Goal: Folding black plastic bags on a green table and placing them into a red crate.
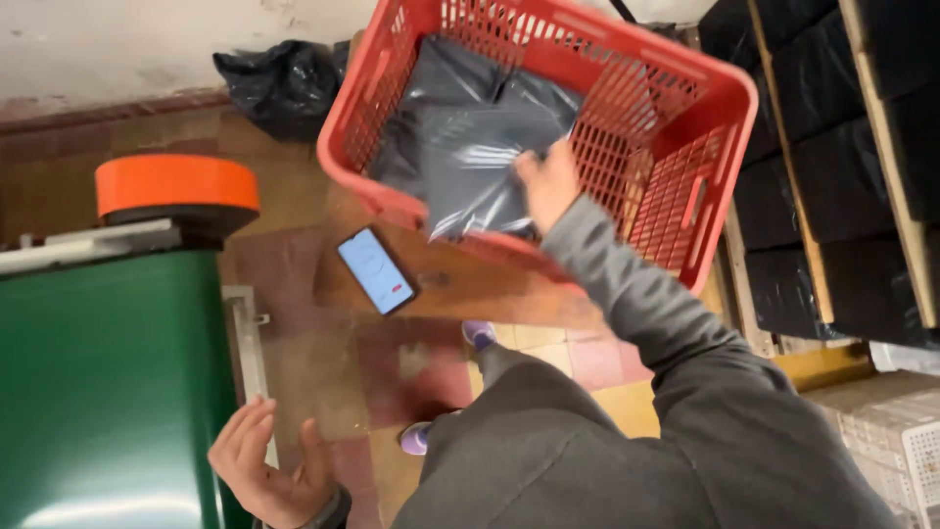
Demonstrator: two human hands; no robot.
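The right hand (548, 181) reaches out on a grey sleeve (627, 284) into a red plastic basket (685, 127), its fingers closed on the edge of a dark grey plastic mailer bag (470, 162) that lies partly inside the basket and hangs a little over its near rim. More grey bags of the same kind fill the bottom of the basket behind it. The basket is tilted and sits on a small brown wooden stool (460, 284); a smartphone (376, 270) with a lit screen lies flat on the same surface, just beside the basket's lower rim and apart from both hands. The left hand (266, 465) hangs low in the view, palm open and fingers spread, holding nothing, close to the edge of a green desk (108, 382). An orange roll of tape (176, 186) stands at the far end of that green surface. A crumpled black plastic bag (284, 83) lies on the tiled floor (392, 372) by the wall, and dark bundles fill wooden shelves (813, 196) to the right. Purple shoes (478, 333) show below.
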